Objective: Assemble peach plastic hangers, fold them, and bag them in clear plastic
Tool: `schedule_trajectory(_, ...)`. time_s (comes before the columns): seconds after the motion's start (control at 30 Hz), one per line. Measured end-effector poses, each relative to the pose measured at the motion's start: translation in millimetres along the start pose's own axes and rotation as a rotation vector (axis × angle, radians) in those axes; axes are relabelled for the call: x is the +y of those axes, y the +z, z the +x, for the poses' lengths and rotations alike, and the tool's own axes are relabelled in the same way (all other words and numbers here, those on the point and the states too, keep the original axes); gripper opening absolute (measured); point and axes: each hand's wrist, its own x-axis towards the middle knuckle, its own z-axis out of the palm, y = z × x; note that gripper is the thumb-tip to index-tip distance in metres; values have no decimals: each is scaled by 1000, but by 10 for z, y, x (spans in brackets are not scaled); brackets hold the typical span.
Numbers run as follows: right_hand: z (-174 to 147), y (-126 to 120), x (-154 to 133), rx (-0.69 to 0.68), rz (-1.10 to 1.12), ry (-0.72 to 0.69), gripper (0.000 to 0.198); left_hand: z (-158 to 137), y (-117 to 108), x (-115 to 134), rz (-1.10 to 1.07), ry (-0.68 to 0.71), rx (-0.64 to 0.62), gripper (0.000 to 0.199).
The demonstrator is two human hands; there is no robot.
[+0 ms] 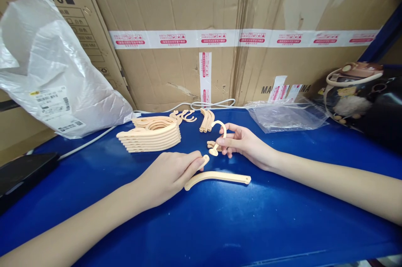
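My left hand (176, 175) is closed on a cream hanger arm (204, 161); only its rounded end with a hole shows past my fingers. Between the thumb and fingers of my right hand (237, 141) is a cream hanger hook (222, 127), its curve upward and its round base low. Hook base and arm end are close but apart. A loose curved hanger arm (216, 175) lies on the blue table just in front of my left hand. Small cream pieces (211, 145) lie behind the hook, partly hidden by it.
Stacked cream hangers (150, 139) lie left of centre, with loose hooks (185, 115) and several hanger arms (206, 119) behind. A white plastic mailer bag (59, 70) and dark device (25, 175) are left. A clear plastic bag (282, 116) and dark bag (373, 103) are right. Cardboard boxes (176, 3) wall the back.
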Motion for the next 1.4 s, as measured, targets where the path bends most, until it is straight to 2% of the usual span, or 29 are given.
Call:
schedule_trajectory(0.2, -13, 5, -21, -5, -10, 14, 34, -25, 4, 15, -77, 62, 37, 20)
schedule_trajectory(0.33, -28, 15, -50, -1, 14, 40, 43, -14, 6, 11, -62, 70, 74, 26)
schedule_trajectory(0.47, -33, 16, -66, 10, 51, 52, 48, -1, 2, 14, 0, 145, 120, 27)
schedule_trajectory(0.77, -33, 9, -61, 5, 58, 52, 45, 5, 19, -5, 75, 195, 148, 26)
schedule_trajectory(1.1, -14, -16, 1, 11, -10, 29, 45, 28, 75, -20, 338, 304, 238, 33)
schedule_trajectory(1.4, -32, 3, 8, 19, -53, -1, 45, 16, 122, -78, 437, 358, 260, 35)
